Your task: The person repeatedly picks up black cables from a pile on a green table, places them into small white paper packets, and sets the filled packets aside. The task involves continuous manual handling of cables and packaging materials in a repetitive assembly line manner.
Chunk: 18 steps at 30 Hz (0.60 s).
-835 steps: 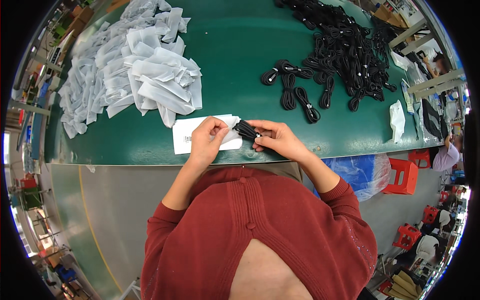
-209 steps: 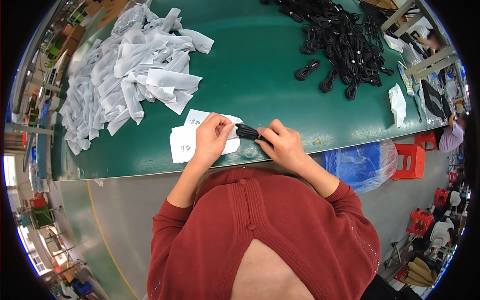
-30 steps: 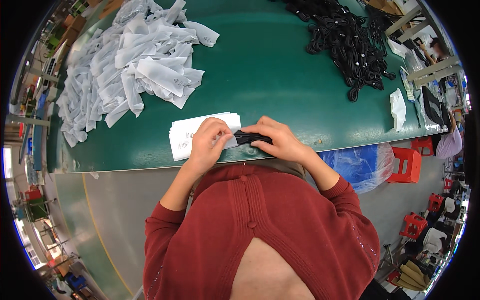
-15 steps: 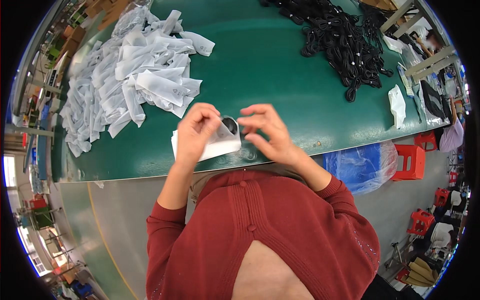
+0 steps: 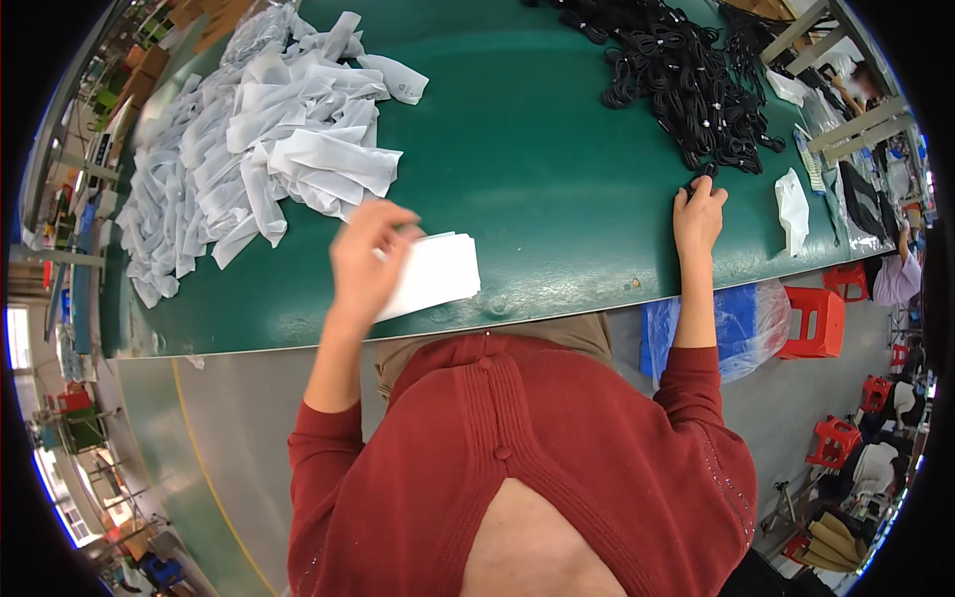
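Observation:
At the near edge of the pile of black coiled cables [image 5: 686,85], my right hand [image 5: 699,214] grips a coiled cable [image 5: 704,172] between thumb and fingers. My left hand [image 5: 370,254] hovers over the left end of a stack of flat white sleeves [image 5: 438,269] near the table's front edge. Its fingers are loosely bent and apart, slightly blurred, and no held thing shows plainly in them. Just beyond this hand spreads a large heap of translucent white plastic sleeves [image 5: 318,159].
The green table [image 5: 517,149] carries everything. A crumpled white plastic piece [image 5: 791,211] lies at its right side. Below the front edge sit a blue bag in clear plastic [image 5: 716,333] and a red stool [image 5: 814,323]. Metal frames [image 5: 865,129] stand at the right.
The clear sleeve with a black item, earlier between my hands, is gone from there. My right hand has moved far right to the cables; my left stays near the white stack, now more exposed.

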Available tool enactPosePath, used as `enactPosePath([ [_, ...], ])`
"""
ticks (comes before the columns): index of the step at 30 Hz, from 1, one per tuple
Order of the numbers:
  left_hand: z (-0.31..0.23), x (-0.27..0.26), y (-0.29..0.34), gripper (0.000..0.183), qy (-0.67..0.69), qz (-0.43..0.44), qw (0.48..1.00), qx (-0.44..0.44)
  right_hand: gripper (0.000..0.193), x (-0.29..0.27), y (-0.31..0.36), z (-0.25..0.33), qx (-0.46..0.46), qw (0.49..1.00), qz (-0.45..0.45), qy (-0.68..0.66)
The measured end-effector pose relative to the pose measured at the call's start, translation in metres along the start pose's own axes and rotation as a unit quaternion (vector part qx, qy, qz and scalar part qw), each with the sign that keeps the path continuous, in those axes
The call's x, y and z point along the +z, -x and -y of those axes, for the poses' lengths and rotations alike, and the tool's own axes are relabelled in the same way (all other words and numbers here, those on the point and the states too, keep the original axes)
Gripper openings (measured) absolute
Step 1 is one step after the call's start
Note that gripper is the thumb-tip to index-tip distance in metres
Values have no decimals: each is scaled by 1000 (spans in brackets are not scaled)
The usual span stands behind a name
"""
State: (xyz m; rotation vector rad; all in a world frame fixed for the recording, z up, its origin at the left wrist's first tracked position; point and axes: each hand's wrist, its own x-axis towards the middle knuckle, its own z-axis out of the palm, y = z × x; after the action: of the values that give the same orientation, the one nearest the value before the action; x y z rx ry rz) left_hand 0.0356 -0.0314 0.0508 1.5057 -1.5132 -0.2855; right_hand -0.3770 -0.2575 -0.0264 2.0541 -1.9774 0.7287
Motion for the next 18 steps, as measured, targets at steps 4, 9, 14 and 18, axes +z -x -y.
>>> enactPosePath([
  [4, 1, 34, 35, 14, -34, 108, 994, -3, 37, -15, 21, 30, 16, 999, -7, -42],
  [9, 5, 46, 46, 11, -48, 93, 994, -34, 36, -26, 54, 62, -11, 968, 13, -250],
  [14, 4, 45, 47, 7, 44, 66, 989, -121, 34, -62, 97, 124, 41, 747, 202, -632],
  [18, 9, 42, 47, 7, 125, 61, 974, -177, 35, -77, 110, 144, -122, 725, 285, -615],
])
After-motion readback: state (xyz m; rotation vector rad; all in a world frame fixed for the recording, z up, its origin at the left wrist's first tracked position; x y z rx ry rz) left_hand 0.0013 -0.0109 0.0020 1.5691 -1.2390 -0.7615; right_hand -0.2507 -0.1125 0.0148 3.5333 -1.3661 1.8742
